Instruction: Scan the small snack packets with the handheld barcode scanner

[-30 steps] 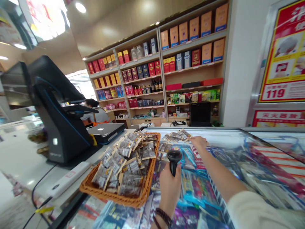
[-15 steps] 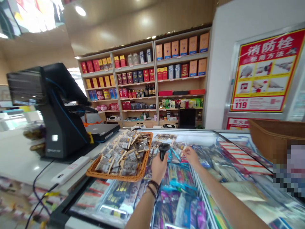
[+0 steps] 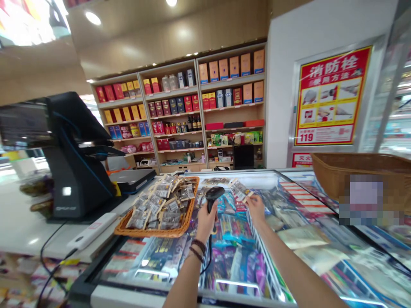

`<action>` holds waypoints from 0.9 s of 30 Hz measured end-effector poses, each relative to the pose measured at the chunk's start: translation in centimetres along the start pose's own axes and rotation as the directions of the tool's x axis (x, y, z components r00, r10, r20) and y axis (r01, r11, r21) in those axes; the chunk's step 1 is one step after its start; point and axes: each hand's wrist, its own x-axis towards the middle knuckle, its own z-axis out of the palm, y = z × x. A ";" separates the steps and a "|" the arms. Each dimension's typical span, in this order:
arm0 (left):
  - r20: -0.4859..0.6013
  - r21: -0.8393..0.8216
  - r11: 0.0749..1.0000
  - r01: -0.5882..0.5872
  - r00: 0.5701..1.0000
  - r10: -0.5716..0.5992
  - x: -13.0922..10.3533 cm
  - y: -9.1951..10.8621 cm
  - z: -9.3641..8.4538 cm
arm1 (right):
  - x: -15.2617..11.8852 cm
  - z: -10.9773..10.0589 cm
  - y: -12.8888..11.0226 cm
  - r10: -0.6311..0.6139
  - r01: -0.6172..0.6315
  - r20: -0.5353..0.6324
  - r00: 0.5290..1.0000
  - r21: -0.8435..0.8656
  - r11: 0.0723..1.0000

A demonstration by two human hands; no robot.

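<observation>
My left hand (image 3: 206,221) is wrapped round the handle of a black barcode scanner (image 3: 214,193), whose head points away from me and to the right. A cable hangs down from its grip. Between the thumb and fingers of my right hand (image 3: 256,208) is the edge of a small clear snack packet (image 3: 238,190) with a printed label. The packet is tilted up just right of the scanner, apart from it. To the left, an orange wicker basket (image 3: 192,214) is heaped with similar packets. Both hands are above the glass top of a chest freezer (image 3: 128,280).
A black checkout terminal (image 3: 72,171) stands on the white counter at left, with a white power strip (image 3: 93,231) and cables before it. A brown basket (image 3: 327,171) sits at right. Shelves (image 3: 231,117) of boxes line the back wall. Wrapped goods lie inside the freezer.
The snack packet has risen and tilted up in my right hand. The scanner has turned and shifted slightly left with my left hand. The view has swung to the right.
</observation>
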 end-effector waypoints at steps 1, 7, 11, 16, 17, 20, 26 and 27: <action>0.006 0.008 1.000 0.002 1.000 -0.002 0.0 0.0 0.1 | -0.1 0.0 -0.1 0.029 -0.028 -0.022 0.999 0.032 0.999; 0.053 0.016 1.000 0.018 0.998 -0.019 0.0 -0.2 0.3 | 0.0 -0.1 0.2 0.025 -0.026 0.036 0.999 0.021 0.999; 0.063 -0.002 1.000 0.022 0.998 -0.022 0.0 -0.3 0.2 | 0.2 -0.1 0.7 0.030 -0.029 0.037 0.999 -0.015 0.999; 0.087 -0.033 0.999 0.014 0.996 -0.011 0.0 -0.3 0.3 | 0.0 0.1 0.8 0.037 -0.037 0.002 0.999 0.049 0.998; 0.091 -0.039 0.999 0.013 0.996 -0.010 0.0 -0.3 0.3 | 0.0 0.1 0.8 0.039 -0.039 0.004 0.999 0.064 0.997; 0.097 -0.044 0.999 0.015 0.995 -0.010 0.0 -0.2 0.3 | 0.0 -0.1 0.6 0.052 -0.055 0.030 0.998 0.102 0.993; 0.089 -0.043 0.999 0.015 0.996 -0.011 0.0 -0.3 0.4 | -0.2 0.1 -0.2 0.091 -0.094 0.026 0.996 0.146 0.985; 0.084 -0.045 0.999 0.012 0.996 -0.008 0.0 -0.4 0.4 | -0.3 0.2 -0.3 0.100 -0.100 0.013 0.995 0.151 0.983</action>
